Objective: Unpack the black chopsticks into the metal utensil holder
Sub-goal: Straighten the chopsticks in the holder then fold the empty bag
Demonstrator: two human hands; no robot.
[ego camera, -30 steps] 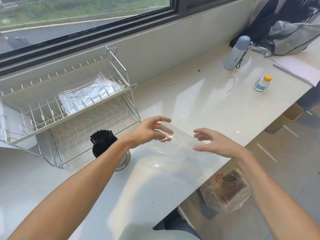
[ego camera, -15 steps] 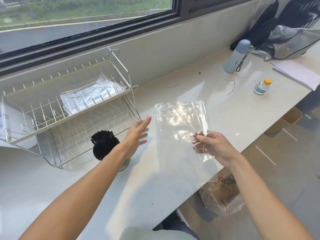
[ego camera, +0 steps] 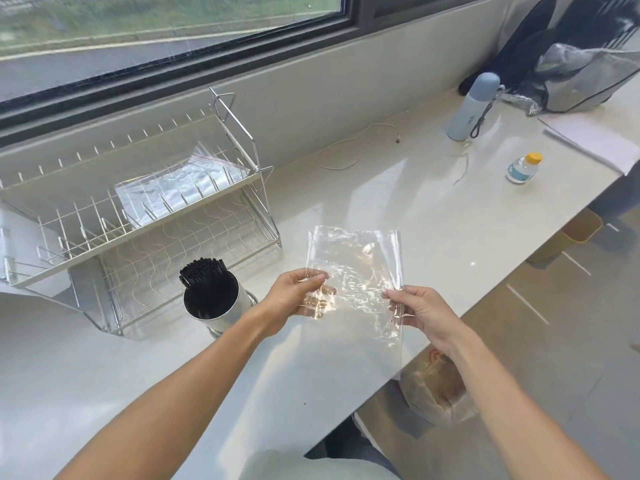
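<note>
Over on the left, the wire dish rack sits on the white table, a crinkled plastic bag lying on its upper shelf. Just in front of the rack, the metal holder stands upright, and there they are: the black chopsticks, bunched inside it, tips poking above the rim and leaning toward the rack. The job looks as good as done.

Now to the middle. The left hand pinches the near left edge of the clear empty bag, thumb on top, fingers curled beneath. The forearm runs close past the holder, and that is my worry: I reckon a careless sweep of that arm leftward could knock the holder, and with the bundle leaning to one side it might tip and spill.

The bag is held up between both hands, above the table, catching the window glare. The right hand grips its right edge, fingers closed on the film. It is thin, slippery stuff; a loose pinch and it could slide off and drift over the table edge, which lies right under that hand, down to the floor where a wrapped bundle sits.

Farther right, a pale blue flask and a small yellow-capped bottle stand well apart from the action, out of harm's way.
</note>
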